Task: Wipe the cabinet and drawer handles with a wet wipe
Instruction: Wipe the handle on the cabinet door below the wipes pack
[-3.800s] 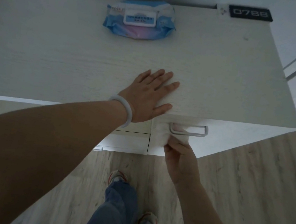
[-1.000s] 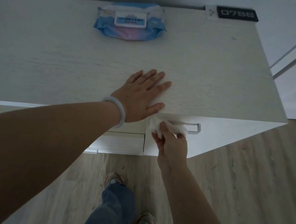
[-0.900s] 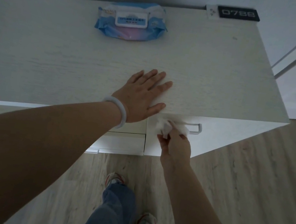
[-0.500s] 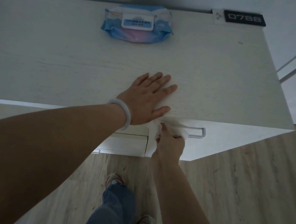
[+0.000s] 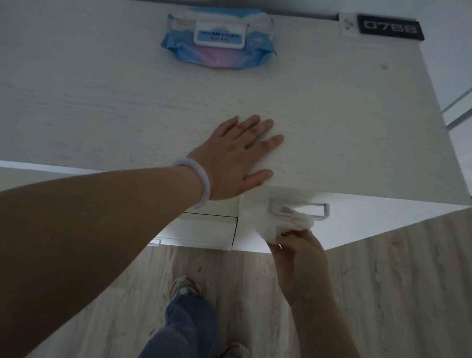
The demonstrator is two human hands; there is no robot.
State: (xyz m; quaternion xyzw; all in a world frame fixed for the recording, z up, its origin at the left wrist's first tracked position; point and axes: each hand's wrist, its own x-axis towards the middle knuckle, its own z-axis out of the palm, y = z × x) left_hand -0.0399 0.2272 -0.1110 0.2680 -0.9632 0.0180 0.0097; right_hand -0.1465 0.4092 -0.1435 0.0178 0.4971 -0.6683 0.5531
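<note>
step in hand: wiping the handle on the cabinet front, at centre right of the frame. the right hand pinches a bunched wipe in curled fingers and holds it against the lower left part of the handle. the left hand lies flat on the cabinet top, fingers straight and slightly spread, holding nothing; it appears to brace the body.

the handle is a thin metal bar loop. its long axis runs left to right across the frame, parallel to the front edge of the top. its right end is bare; its left end is partly covered by the wipe.

next move, as a judgement: slide the wipe along the bar toward its right end, keeping the fingers wrapped round the bar so all sides are covered. a second, lower handle shows at the drawer below left and likely still needs wiping.

the wipe pack lies at the upper centre of the top, closed.
</note>
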